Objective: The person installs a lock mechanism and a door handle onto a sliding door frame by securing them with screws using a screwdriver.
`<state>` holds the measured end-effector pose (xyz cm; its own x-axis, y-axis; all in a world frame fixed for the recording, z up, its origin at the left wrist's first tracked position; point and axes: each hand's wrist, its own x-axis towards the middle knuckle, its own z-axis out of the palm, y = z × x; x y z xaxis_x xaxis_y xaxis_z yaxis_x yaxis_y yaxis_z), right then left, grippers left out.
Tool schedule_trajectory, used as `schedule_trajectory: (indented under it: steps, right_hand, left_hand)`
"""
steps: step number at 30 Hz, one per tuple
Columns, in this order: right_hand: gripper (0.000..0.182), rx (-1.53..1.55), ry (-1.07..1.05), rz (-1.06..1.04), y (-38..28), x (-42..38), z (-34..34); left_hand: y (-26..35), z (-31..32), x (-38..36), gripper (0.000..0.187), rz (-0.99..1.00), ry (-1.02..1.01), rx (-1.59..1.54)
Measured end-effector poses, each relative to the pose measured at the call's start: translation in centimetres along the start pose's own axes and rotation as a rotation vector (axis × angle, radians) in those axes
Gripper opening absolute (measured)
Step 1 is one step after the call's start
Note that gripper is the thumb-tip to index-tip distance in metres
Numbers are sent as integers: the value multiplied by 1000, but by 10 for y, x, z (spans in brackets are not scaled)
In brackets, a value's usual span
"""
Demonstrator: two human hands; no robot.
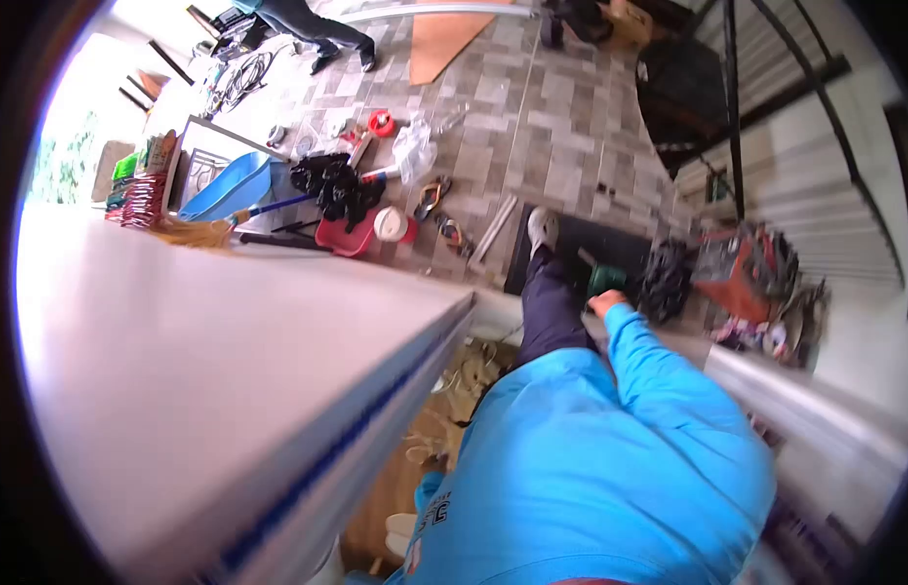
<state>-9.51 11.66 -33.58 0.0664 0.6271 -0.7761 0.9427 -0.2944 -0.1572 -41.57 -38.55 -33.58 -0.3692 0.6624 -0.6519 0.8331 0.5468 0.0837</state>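
green item (pixel 607 281) (probably a tool, too small to tell which) sits at 12 o'clock of the right hand (pixel 607 303), seen against a black mat (pixel 618 237). clock below is centred on that item, 12 = top of view.

right grip: fingers look curled, right at the item's near edge; can't tell if they pinch it or just overlap it in view. left hand (pixel 434 465) is at 7 o'clock, dark and partly hidden beside the blue top (pixel 571 458); can't tell its grip.

close in: light shoe (pixel 543 229) at 10, on the mat. dark bundle (pixel 666 280) at 3, just beside the mat, then an orange-red box (pixel 732 271) further out the same way.

10 o'clock, near to far: pale strips (pixel 494 232) on the tiled floor (pixel 532 127), a pair of sandals (pixel 442 214), white bucket (pixel 390 224) by a red basin (pixel 345 237), black plastic bags (pixel 342 185), blue tub (pixel 235 185). broom (pixel 196 232) at 9. big white panel (pixel 230 341) fills 8 to 9.

far side: brown sheet (pixel 454 44) at 11, another person's legs (pixel 322 29) between 10 and 11, black metal railing (pixel 735 107) at 1.
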Motion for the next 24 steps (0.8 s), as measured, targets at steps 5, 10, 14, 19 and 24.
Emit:
schedule_trajectory:
  steps: [5, 10, 14, 19, 24]
  right_hand:
    - [39, -71, 148, -295, -142, 134, -104]
    - [42, 30, 121, -534, -280, 232, -259]
    - [43, -8, 115, -571, -371, 278, -329]
    - [45, -380, 7, -607, -446, 378, -319]
    - [46, -634, -185, -626, -558, 477, -240]
  left_hand:
    - [111, -59, -12, 49, -301, -2, -495]
    - [185, -117, 75, 49, -643, -70, -905]
    - [237, -130, 137, 49, -927, -90, -1257]
    - [286, -204, 262, 41, -852, 1, -1345]
    - [234, -238, 503, 66, -789, -132, -1177]
